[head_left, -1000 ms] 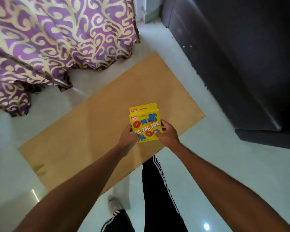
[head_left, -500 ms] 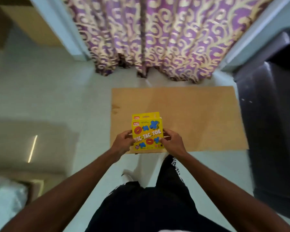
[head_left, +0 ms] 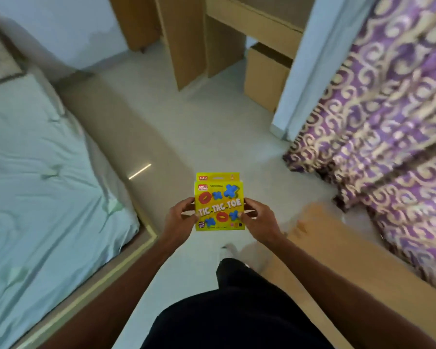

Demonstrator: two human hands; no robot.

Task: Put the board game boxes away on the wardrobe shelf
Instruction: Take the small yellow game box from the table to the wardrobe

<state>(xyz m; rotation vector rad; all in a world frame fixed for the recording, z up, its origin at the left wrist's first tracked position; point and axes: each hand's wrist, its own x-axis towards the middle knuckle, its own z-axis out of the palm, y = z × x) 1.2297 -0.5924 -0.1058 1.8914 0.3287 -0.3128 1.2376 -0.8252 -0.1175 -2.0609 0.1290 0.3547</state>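
A yellow Tic Tac Toe box (head_left: 219, 201) with red and blue shapes on its front is held flat in front of me, above the pale floor. My left hand (head_left: 180, 217) grips its left edge and my right hand (head_left: 258, 217) grips its right edge. Wooden wardrobe panels and a shelf unit (head_left: 186, 41) stand at the far end of the room, well beyond the box. No other game box is in sight.
A bed with a pale green sheet (head_left: 35, 185) and a wooden frame fills the left side. A purple patterned curtain (head_left: 388, 122) hangs at right beside a light blue door frame (head_left: 302, 66). A brown board (head_left: 337, 260) lies on the floor at lower right.
The view has swung left, from the board and curtain to the bed and the wooden units. Both hands keep the same hold on the box.
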